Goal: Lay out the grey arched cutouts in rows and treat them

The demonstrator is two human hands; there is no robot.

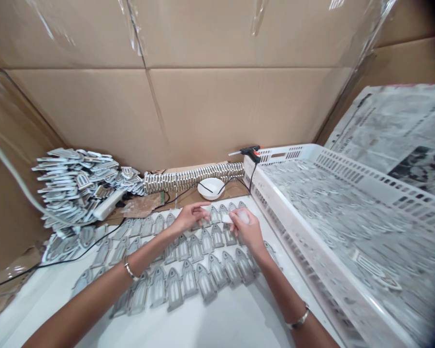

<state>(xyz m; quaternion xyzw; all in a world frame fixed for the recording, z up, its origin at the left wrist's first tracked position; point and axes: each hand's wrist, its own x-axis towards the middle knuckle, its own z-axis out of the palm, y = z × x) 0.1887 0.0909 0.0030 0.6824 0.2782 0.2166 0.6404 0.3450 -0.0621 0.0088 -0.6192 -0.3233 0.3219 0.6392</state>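
The right hand point(247, 231) closes on a small translucent white piece point(239, 216) (its exact form is hard to tell), and the open left hand point(189, 217) lies over rows of grey arched cut-outs point(188, 263) on a white table point(217, 319). A white lattice-sided plastic crate point(275, 193) at right looks well filled; a loose heap of arched pieces point(76, 186) waits at upper left.

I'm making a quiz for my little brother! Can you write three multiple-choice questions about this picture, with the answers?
1. Where is the white bowl?
A) Behind the grey arched pieces
B) On the newspaper
C) Up in the air

2. How many bracelets show?
A) One
B) Two
C) Five

3. What does the white plastic crate look like?
A) Empty
B) Shut with a lid
C) Filled with grey arched pieces

Answers:
1. A, because the bowl sits past the pieces, among black wires.
2. B, because each wrist has one.
3. C, because pieces cover its whole floor.
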